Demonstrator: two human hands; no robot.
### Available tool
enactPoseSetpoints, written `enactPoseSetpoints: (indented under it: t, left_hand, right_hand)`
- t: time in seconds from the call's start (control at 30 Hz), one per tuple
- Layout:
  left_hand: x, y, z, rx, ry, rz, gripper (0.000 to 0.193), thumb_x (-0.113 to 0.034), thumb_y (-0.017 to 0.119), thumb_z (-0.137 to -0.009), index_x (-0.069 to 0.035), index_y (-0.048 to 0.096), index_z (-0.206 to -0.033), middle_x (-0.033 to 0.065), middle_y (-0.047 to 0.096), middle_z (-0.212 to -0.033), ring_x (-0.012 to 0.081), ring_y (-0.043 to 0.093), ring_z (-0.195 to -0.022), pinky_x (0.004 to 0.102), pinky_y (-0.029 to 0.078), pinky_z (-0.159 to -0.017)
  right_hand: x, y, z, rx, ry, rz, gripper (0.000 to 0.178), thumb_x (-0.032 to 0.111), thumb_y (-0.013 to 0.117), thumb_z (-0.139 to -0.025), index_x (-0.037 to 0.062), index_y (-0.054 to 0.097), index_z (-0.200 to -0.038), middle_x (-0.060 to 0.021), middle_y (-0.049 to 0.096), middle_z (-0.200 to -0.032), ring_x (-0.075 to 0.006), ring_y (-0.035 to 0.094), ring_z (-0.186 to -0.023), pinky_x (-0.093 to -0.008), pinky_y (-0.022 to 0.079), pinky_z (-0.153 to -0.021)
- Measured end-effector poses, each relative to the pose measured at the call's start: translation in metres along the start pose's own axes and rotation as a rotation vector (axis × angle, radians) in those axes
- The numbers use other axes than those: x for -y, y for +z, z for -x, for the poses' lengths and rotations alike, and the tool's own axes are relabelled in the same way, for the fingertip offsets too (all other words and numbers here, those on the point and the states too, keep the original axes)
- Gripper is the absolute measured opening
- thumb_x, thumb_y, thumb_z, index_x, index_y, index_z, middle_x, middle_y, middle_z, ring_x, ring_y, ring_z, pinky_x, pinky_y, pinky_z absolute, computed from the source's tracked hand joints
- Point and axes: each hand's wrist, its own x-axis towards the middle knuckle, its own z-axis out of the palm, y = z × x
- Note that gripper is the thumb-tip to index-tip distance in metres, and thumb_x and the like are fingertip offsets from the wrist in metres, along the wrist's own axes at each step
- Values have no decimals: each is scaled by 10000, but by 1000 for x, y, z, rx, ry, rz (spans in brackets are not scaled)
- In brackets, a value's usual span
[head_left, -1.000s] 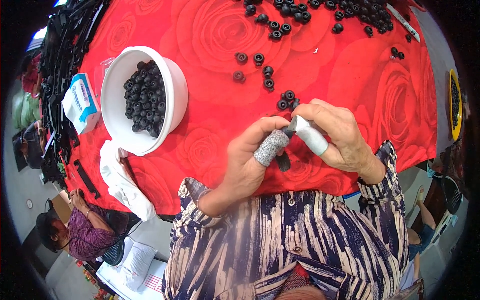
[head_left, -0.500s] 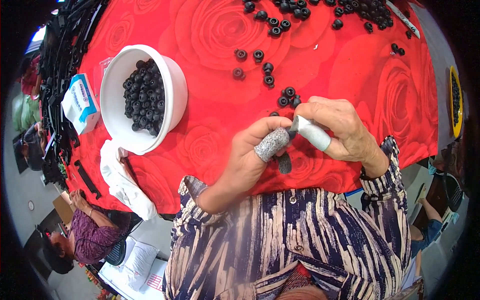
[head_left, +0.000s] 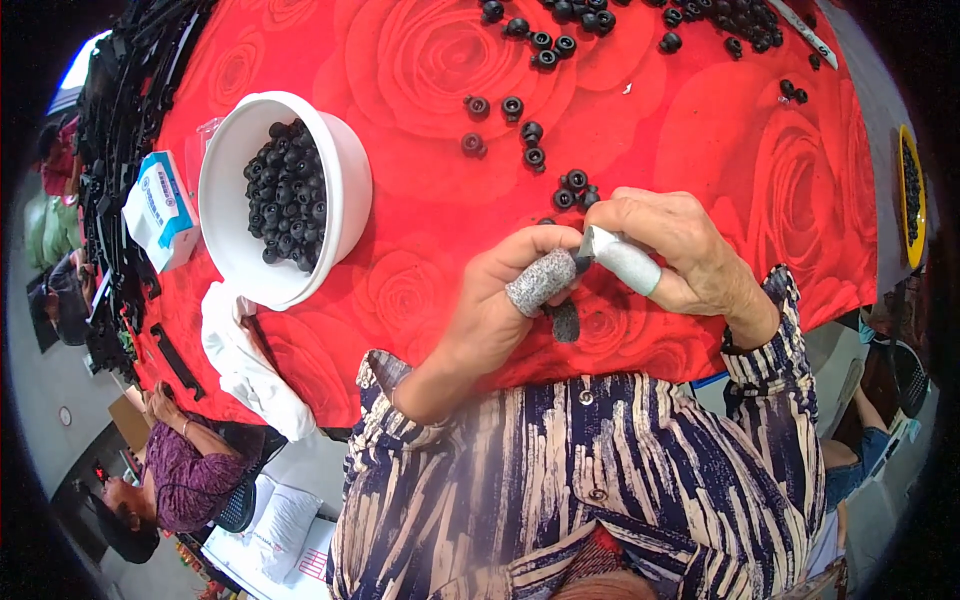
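My left hand [head_left: 478,315] pinches a small black round part [head_left: 581,264], mostly hidden by its fingers. A speckled grey wrap covers the left thumb, and a dark wrap shows on a finger below it. Between the thumb and fingers of my right hand [head_left: 695,250] is a small metal blade [head_left: 587,244], its tip against the black part. That thumb wears a white wrap. Just beyond both hands lies a cluster of similar black parts [head_left: 574,190]. A white bowl [head_left: 350,185] to the left, tipped toward me, holds many more black parts [head_left: 288,200].
A red rose-patterned cloth [head_left: 430,230] covers the table. More black parts [head_left: 735,20] are heaped at the far right. At the left are a blue-and-white carton [head_left: 165,210], a white cloth [head_left: 250,370] and dark strips [head_left: 120,130]. Another person [head_left: 190,470] sits at lower left.
Both hands keep their grip at nearly the same spot, with only a very slight shift of the blade and fingers. The table things have not moved.
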Motion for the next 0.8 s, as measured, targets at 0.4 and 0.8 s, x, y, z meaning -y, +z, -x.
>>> enactPoseSetpoints:
  t: [0.4,0.8]
  left_hand:
    - [1,2,3,-15,-66,74,234,-118,549,-903,-22,560,-1116,-13,548,-861,55,461,-727,192,369,-648]
    - [-9,4,-3,-60,-119,256,198,-174,531,-908,-15,574,-1017,3,531,-754,69,439,-625,205,376,-584]
  right_hand:
    - [0,-2,1,37,24,34,226,50,622,-739,-14,572,-950,-142,551,-726,-307,564,-633,-370,437,-541]
    - [14,4,-1,158,-189,103,198,83,655,-734,-3,574,-893,-93,473,-637,-247,530,-550,-361,424,-474]
